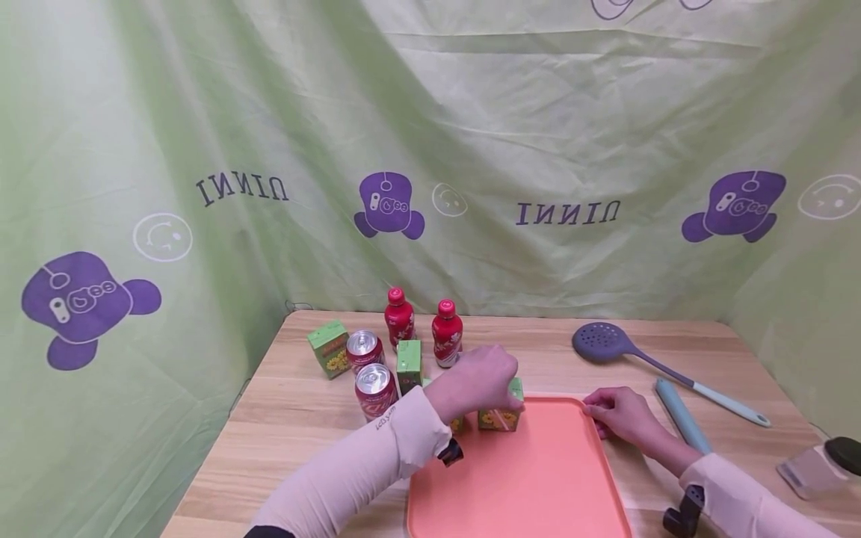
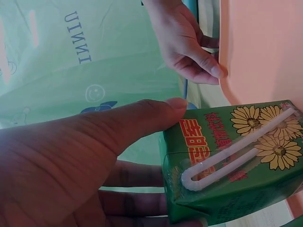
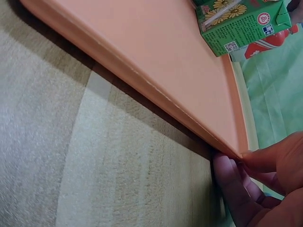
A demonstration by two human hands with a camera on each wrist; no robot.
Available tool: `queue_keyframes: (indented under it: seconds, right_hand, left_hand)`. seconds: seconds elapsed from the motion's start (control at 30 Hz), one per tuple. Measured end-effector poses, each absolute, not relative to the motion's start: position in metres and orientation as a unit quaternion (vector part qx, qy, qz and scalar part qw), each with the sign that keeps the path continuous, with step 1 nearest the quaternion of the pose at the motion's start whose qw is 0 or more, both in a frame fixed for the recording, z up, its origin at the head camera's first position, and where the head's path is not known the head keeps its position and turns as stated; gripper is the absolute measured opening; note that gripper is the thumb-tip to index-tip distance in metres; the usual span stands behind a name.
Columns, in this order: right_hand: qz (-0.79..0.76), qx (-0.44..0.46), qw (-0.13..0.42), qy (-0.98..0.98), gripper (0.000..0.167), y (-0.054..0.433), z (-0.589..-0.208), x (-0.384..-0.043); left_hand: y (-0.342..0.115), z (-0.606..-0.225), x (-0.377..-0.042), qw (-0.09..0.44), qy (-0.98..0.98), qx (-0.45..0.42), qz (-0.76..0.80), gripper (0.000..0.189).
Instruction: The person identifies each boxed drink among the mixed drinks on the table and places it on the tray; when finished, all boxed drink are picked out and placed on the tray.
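Observation:
My left hand [image 1: 479,377] grips a green drink carton [image 1: 498,421] by its top, thumb on one side and fingers on the other. Yellow flowers and a bent white straw show on the carton's face in the left wrist view. It stands over the far edge of a coral-pink tray [image 1: 531,478]. Next to it, a second flowered carton [image 1: 457,426] is mostly hidden behind my left wrist. With thumb and fingers my right hand [image 1: 625,415] pinches the tray's far right corner, seen closely in the right wrist view.
Left of the tray stand two soda cans [image 1: 375,390], two more green cartons [image 1: 327,349] and two red bottles [image 1: 447,332]. On the right lie a slotted skimmer [image 1: 602,342], a blue-green rod [image 1: 681,412] and a clear container with a dark lid [image 1: 810,471]. Green cloth hangs behind the table.

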State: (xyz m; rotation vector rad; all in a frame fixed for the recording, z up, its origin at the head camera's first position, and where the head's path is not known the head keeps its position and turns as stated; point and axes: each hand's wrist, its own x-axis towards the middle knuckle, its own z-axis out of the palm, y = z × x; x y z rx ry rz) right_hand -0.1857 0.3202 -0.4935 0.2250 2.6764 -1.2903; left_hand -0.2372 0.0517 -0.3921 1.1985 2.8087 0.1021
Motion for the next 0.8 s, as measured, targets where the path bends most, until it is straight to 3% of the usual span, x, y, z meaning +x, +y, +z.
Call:
queue_keyframes:
  seconds: [0.17,0.43,0.8]
  right_hand:
    - [-0.429,0.071,0.078,0.897,0.018,0.319,-0.493,-0.186]
    - [-0.421,0.070,0.076,0.901,0.018,0.320,-0.494,-0.184]
    - [-0.424,0.069,0.072,0.900,0.018,0.320,-0.495,-0.185]
  left_hand:
    - [0.047,-0.388,-0.237,0.048,0.924,0.378,0.014,0.045]
    - [0.032,-0.374,-0.241,0.004,0.924,0.382,0.014,0.038]
    - [-0.019,-0.318,-0.247,-0.025,0.921,0.376,0.101,0.030]
